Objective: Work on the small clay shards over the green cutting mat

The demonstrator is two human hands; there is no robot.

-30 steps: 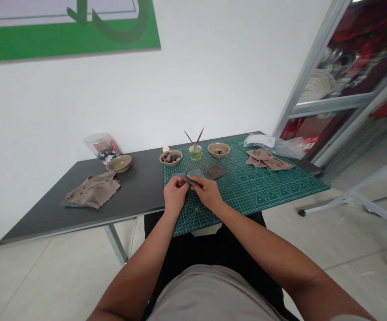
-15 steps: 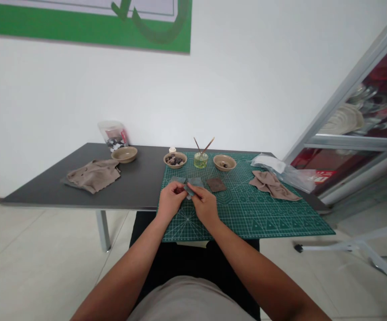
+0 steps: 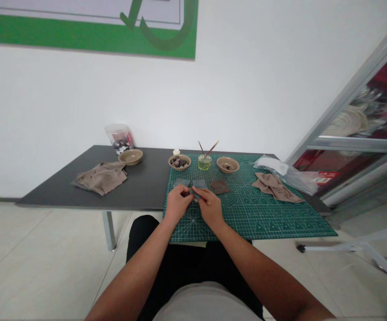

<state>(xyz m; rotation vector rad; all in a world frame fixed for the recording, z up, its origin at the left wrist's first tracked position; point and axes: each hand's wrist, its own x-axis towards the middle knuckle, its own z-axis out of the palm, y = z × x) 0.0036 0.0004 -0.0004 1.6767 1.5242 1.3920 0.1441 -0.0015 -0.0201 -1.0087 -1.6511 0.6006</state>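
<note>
Both of my hands meet over the left part of the green cutting mat (image 3: 247, 218). My right hand (image 3: 211, 207) is closed, pinching a small bent grey sheet (image 3: 195, 194) that looks like sandpaper. Against it, my left hand (image 3: 177, 203) is closed too, its fingertips around something small that the fingers hide. Just beyond the hands lie two grey squares (image 3: 199, 183) that look like sandpaper, and a brown square (image 3: 220, 187) sits to their right.
Behind the squares stand a bowl of small stones (image 3: 179, 163), a glass jar with two brushes (image 3: 204, 163) and a bowl with a few bits (image 3: 228, 165). Brown cloths (image 3: 103, 177) (image 3: 275, 187), a plastic bag (image 3: 290, 174), another bowl (image 3: 130, 157) and a clear tub (image 3: 120, 139) lie farther out.
The whole view has shifted slightly, so everything appears a little farther right. My hands stay together over the mat, with the grey sheet turned a little between the fingertips.
</note>
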